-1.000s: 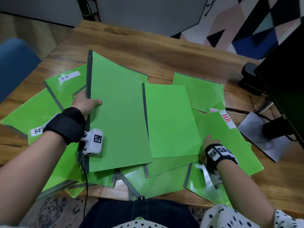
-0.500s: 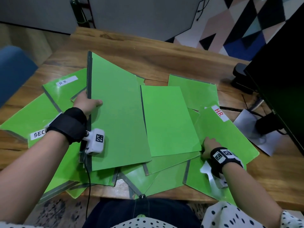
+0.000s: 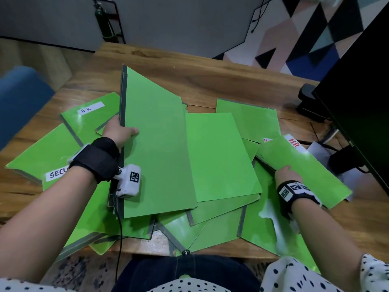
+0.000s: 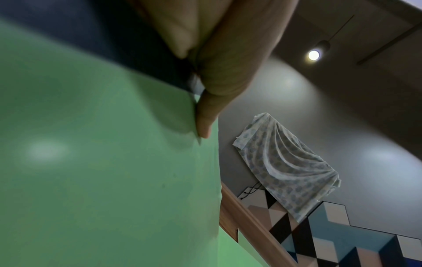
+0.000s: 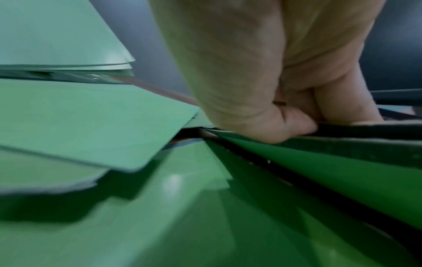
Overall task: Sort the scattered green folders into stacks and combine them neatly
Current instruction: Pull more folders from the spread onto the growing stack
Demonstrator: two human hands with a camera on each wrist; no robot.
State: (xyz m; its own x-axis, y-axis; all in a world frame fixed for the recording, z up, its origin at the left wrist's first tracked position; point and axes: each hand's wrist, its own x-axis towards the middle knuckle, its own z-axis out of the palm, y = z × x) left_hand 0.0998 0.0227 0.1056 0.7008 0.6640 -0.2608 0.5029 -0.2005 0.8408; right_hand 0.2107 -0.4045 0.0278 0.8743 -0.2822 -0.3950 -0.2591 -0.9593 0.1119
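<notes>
While the left hand (image 3: 120, 131) is still gripping the spine of a tilted green folder (image 3: 155, 148) over the table (image 3: 210, 74), the right hand (image 3: 285, 173) is now lifting the red-labelled HR folder (image 3: 301, 165) by its edge, starting a second stack.

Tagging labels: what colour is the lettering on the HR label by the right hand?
Red on white, on the HR label beyond the right hand; clearest in the head view.

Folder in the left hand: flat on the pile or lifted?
Lifted and tilted: the left hand grips the big folder at its dark spine, far end raised above the pile.
</notes>
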